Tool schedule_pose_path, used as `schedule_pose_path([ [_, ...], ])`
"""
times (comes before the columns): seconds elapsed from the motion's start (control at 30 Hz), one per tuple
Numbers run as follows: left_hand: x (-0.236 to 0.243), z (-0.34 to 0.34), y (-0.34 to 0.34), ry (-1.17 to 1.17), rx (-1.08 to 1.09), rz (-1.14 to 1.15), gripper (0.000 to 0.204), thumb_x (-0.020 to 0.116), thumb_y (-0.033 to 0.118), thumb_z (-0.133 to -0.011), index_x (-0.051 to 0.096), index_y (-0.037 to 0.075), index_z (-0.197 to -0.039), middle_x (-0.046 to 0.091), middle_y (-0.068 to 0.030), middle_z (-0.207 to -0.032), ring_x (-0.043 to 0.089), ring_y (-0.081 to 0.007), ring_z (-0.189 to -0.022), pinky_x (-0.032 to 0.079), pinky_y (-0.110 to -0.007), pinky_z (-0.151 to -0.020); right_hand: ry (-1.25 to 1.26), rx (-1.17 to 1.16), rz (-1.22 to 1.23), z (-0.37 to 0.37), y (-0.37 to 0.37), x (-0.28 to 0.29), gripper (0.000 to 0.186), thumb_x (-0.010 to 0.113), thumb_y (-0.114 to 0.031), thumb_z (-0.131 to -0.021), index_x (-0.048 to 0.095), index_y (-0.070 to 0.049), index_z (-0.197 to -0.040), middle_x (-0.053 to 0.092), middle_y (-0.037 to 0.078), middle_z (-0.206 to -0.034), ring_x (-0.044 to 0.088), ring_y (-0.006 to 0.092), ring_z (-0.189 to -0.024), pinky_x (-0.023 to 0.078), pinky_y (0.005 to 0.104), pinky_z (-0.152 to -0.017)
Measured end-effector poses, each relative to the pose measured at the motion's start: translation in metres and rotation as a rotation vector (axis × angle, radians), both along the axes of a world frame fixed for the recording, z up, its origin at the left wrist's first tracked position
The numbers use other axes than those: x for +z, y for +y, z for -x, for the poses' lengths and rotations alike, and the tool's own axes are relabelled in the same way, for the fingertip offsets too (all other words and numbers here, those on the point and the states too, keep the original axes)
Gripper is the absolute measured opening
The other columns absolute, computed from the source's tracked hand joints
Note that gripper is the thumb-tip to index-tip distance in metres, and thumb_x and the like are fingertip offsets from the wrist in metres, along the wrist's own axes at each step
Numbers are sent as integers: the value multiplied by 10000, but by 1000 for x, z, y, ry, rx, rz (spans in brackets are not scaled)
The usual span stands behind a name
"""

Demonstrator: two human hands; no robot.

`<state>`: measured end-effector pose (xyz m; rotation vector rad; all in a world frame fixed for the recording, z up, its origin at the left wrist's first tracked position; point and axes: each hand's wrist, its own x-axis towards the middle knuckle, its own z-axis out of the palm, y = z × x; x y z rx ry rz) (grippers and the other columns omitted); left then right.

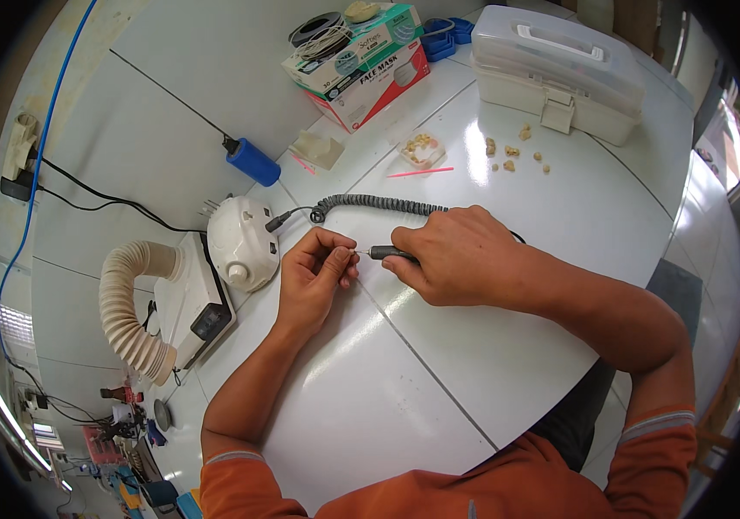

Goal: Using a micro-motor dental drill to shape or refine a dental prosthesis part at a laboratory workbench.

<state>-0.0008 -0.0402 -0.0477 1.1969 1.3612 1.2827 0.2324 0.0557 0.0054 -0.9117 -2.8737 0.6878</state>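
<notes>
My right hand (465,257) is closed round the dark grip of a rotary handpiece (387,252). Its thin metal bit points left, toward my left hand (311,266). The fingertips of that hand are pinched together on something tiny and pale, mostly hidden; I cannot make out what it is. Bit and fingertips nearly meet just above the white table. A coiled grey cord (379,201) runs behind my hands, and a dark plug sits in the white control unit (247,246) left of my left hand.
A dust extractor (201,316) with a ribbed hose (124,281) stands at the left. Farther back are a blue cylinder (254,162), stacked mask boxes (361,73) and a lidded plastic case (551,82). Small yellowish pieces (511,151), a little clear tub (411,158) and a pink stick (422,172) lie between.
</notes>
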Motion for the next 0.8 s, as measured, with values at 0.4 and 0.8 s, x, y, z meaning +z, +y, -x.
schedule_pose_path([
  [0.4, 1, -5, 1, -36, 35, -71, 129, 660, 73, -1038, 622, -1, -1137, 679, -81, -1012, 661, -127, -904, 532, -252, -767, -2, 13, 20, -1, 5, 2, 417, 533, -409, -1041, 730, -55, -943, 712, 175, -733, 726, 387, -738, 573, 505, -728],
  [0.8, -3, 0, 1, -42, -5, -43, 263, 685, 73, -1020, 634, -25, -1258, 690, -77, -1067, 674, -135, -949, 552, -266, -810, 21, -35, 77, 0, 5, 6, 393, 547, -418, -1039, 712, -66, -981, 703, 159, -696, 707, 387, -695, 551, 508, -701],
])
